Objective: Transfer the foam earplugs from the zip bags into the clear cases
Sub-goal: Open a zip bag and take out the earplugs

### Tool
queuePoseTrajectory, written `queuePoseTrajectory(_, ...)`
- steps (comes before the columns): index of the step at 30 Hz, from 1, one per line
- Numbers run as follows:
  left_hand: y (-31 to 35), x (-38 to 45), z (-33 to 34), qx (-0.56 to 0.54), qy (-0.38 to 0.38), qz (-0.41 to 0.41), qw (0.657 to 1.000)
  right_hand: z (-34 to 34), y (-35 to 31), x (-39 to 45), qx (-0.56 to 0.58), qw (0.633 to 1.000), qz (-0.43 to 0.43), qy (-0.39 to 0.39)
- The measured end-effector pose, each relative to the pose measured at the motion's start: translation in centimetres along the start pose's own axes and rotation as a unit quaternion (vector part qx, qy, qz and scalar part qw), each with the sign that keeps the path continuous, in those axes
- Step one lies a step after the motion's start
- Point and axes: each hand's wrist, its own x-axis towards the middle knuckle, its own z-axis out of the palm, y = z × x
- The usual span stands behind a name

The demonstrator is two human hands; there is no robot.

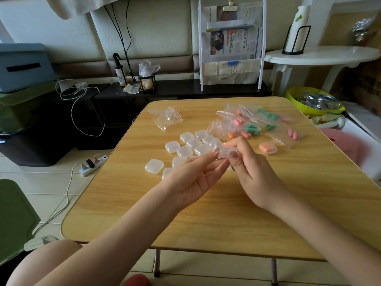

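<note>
From the head camera I see my left hand [193, 178] and right hand [250, 172] together pinching one clear case [225, 152] above the wooden table [206, 223], fingers curled narrowly round it. Empty cases [185, 150] cluster at ten o'clock of it. Zip bags of earplugs [249, 124] lie at one o'clock; a filled case [267, 148] sits at three o'clock.

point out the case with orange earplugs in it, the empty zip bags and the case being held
filled clear case [267, 148], head view, on its lid
empty zip bags [166, 118], head view, middle of the pile
held clear case [225, 152], head view, its side between both hands
</note>
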Motion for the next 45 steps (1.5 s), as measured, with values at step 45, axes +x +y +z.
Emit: queuePoseTrajectory(45, -0.4, -0.4, -0.6, 0.427, 0.122, 0.151, 0.883, -0.4, 1.2, 1.3, 0.276, 0.923, 0.261, 0.059)
